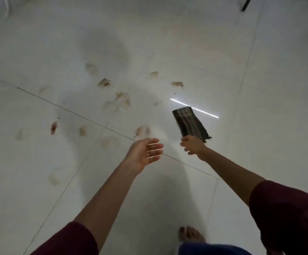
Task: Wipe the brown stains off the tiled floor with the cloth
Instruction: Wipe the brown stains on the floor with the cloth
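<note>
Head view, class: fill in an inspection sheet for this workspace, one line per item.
Surface: white tiled floor, dark grout lines, a bright light streak.
Job's things: brown stains scattered left and centre; dark striped cloth.
Clutter: nothing seen.
Grippers: right hand grips the cloth; left hand open, empty.
Cables: nothing seen.
Surroundings: bare foot; dark object at the top edge, unidentifiable.
</note>
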